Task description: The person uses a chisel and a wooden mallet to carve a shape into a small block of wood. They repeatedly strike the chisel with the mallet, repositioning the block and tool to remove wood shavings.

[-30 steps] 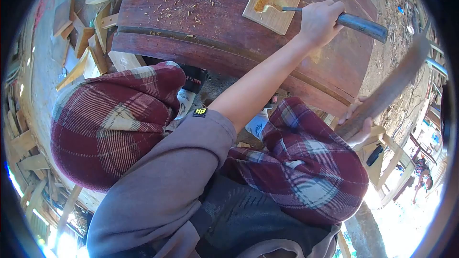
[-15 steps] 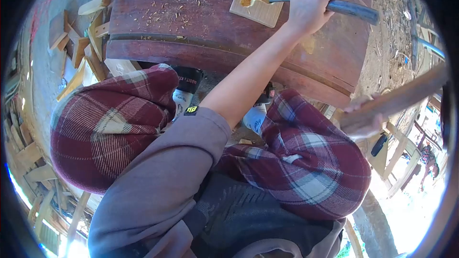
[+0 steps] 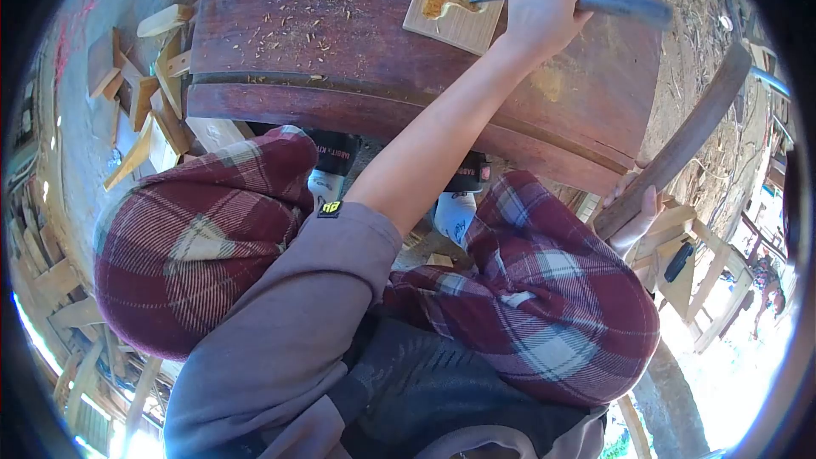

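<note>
My left hand is wrapped round a chisel with a dark handle, held low and nearly flat above the bench. Its metal tip lies in a hollow cut into a small wooden board. The recess has a rough, orange-brown floor and a pale rim. At the right, beside my knee, my right hand grips a long, slightly curved wooden club. The club's far end is raised near the butt of the chisel, with a visible gap between them.
The board lies on a reddish-brown wooden bench strewn with shavings. Wood offcuts are heaped on the ground at left. My knees in a plaid cloth are against the near side. More wooden pieces stand at right.
The club has swung from pointing right to a steeper angle, its far end now nearer the chisel handle. The chisel stays in the board's hollow; its handle has tilted slightly.
</note>
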Tool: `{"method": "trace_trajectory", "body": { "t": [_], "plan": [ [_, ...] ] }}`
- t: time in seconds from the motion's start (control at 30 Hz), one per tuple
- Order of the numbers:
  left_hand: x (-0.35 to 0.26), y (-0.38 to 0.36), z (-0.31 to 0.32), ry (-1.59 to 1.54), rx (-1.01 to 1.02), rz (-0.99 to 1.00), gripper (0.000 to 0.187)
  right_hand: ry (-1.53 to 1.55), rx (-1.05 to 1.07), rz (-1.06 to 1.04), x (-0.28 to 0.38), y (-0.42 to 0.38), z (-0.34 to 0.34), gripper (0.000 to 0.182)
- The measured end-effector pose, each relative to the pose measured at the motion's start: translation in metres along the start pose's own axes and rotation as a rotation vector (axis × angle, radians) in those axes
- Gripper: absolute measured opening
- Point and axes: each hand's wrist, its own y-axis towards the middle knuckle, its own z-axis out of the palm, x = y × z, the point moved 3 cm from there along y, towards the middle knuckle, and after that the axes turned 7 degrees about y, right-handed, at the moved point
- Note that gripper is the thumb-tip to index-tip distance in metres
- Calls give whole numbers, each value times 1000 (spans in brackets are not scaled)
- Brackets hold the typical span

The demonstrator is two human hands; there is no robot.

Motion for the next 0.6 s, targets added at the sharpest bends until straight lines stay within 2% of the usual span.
{"method": "trace_trajectory", "body": {
  "t": [0.1,0.2,0.6],
  "plan": [
    [-5,5,-3,-140,-58,-15,21,157,10,-31,2,0,1,54],
    [-2,1,-4,-97,-11,-40,22,183,59,-26,6,2,-3,55],
    [-9,-11,-17,-171,-66,5,23,166,89,-13,7,4,-1,57]
  ]
}}
